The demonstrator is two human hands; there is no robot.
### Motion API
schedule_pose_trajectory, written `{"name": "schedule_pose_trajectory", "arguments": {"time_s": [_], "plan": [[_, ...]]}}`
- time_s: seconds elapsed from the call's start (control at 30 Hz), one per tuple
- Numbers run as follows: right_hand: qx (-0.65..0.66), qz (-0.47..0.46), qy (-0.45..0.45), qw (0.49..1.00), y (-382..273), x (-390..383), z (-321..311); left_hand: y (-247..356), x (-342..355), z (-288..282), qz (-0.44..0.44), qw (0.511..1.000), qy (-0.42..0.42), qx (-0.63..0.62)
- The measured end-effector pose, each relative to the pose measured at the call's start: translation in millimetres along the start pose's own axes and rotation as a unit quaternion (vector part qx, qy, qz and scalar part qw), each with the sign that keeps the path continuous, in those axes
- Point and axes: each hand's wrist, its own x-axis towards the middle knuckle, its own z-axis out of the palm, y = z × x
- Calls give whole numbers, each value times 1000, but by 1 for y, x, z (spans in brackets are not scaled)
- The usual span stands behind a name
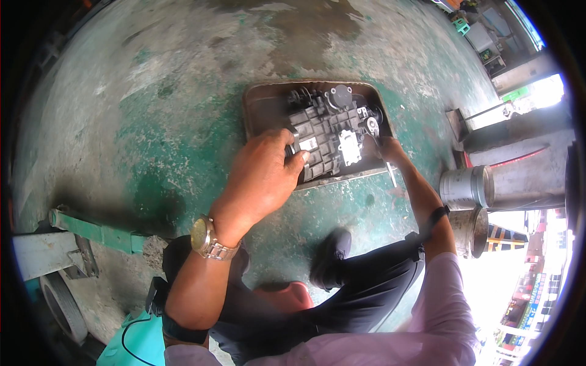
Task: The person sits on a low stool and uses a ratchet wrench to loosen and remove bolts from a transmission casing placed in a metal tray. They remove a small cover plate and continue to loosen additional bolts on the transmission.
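A ribbed grey metal housing (pixel 321 138), like a gearbox casing, lies in a shallow rusty brown tray (pixel 342 180) on the floor. My left hand (pixel 262 171) grips its left edge, thumb on the near side and fingers curled over the rim, with some fingertips hidden. At the housing's right side, my right hand (pixel 389 150) is closed round a silver wrench (pixel 391 175). The wrench's round head rests over the housing's right edge, and its handle sticks out toward me past the tray. A bright flat plate (pixel 350 147) sits on the housing beside my right hand.
Worn green-grey concrete floor (pixel 152 122) surrounds the tray. Two metal buckets, one white (pixel 467 186) and one rusty (pixel 471 233), lie at the right. A green metal beam (pixel 97 230) and a tyre (pixel 63 308) are at the left. A red thing (pixel 293 297) shows between my legs.
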Motion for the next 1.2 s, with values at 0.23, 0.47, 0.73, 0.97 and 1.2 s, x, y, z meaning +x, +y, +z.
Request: {"name": "schedule_pose_trajectory", "arguments": {"time_s": [0.23,0.47,0.73,0.97,1.2], "plan": [[8,30,88,996,9,18,29,-5,3,-2,2,1000,16,1],[18,-3,77,997,30,26,52,-7,7,2,17,1000,17,-5],[150,-37,91,984,46,46,88,-6,10,9,3,1000,2,13],[38,-67,64,995,58,52,103,-5,10,9,-18,999,-16,24],[23,-136,88,987,79,74,156,-3,10,7,-32,999,-29,25]]}}
